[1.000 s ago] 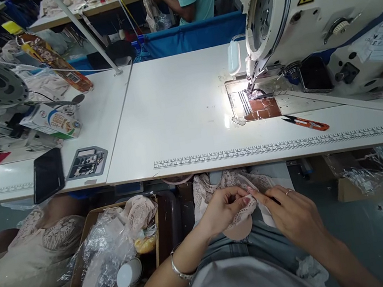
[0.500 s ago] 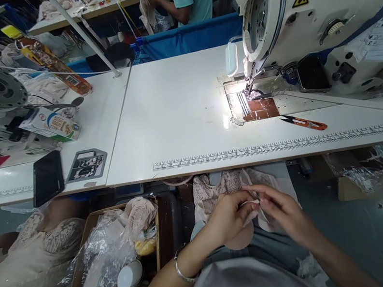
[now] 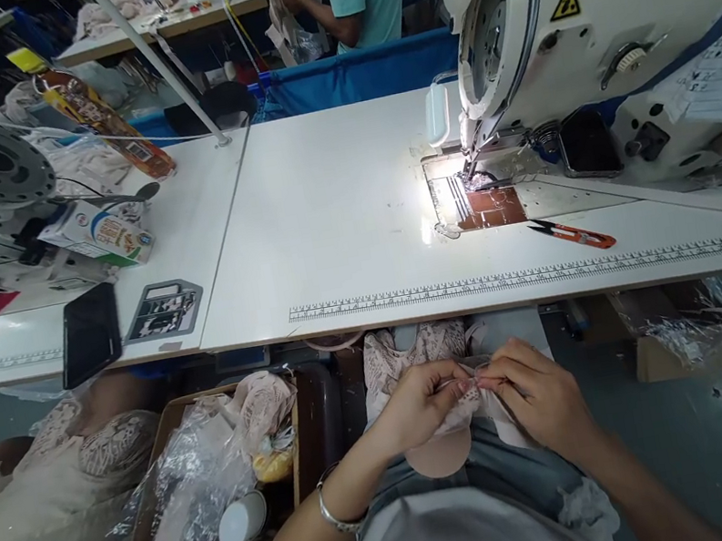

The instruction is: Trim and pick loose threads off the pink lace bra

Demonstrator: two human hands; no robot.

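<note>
Below the table edge, over my lap, my left hand (image 3: 418,404) and my right hand (image 3: 538,393) meet fingertip to fingertip on a pale pink lace garment piece (image 3: 409,350). Both pinch its folded edge between thumb and fingers. A round beige pad (image 3: 440,459) of the same piece hangs under my hands. More lace lies on my lap behind them. A silver bangle sits on my left wrist.
White sewing machine (image 3: 596,19) at the right, lit needle plate (image 3: 477,196), orange thread snips (image 3: 573,233) beside it. A printed ruler (image 3: 542,274) runs along the table's front edge. Black phone (image 3: 89,333) at left. Cardboard box (image 3: 167,515) of plastic-wrapped pieces beside my left knee. A person in teal stands at the back.
My hands have shifted slightly up and closer together on the lace piece, the right hand's fingers curling in to pinch it. The person at the back moved their hands.
</note>
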